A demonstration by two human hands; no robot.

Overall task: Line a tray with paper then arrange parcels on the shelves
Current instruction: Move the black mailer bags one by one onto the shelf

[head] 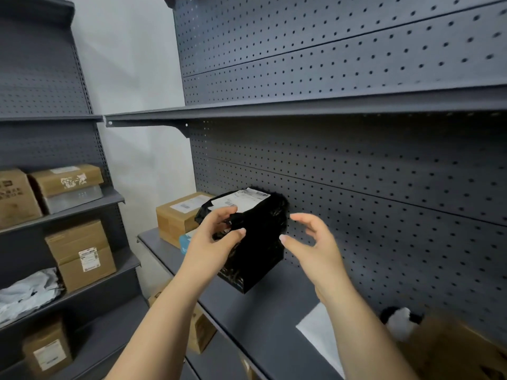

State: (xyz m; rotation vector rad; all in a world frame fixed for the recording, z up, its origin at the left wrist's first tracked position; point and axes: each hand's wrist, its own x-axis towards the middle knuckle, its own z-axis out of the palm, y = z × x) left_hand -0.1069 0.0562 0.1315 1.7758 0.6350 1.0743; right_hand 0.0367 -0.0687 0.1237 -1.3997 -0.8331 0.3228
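A black plastic-wrapped parcel (258, 242) with a white shipping label on top stands on the dark grey shelf (263, 325) against the pegboard back. My left hand (211, 237) pinches the black wrapping at the parcel's upper left. To the right of the parcel, my right hand (312, 242) hovers with its fingers spread, holding nothing. A brown cardboard box (178, 218) with a white label sits on the same shelf just behind and left of the black parcel. A small blue packet (186, 242) lies in front of that box.
A white sheet (318, 333) and a brown carton (452, 349) with a black and white bag lie at the shelf's right end. The shelving unit at the left carries several brown boxes (79, 253) and a grey bag (27, 294). Another shelf (274, 111) runs overhead.
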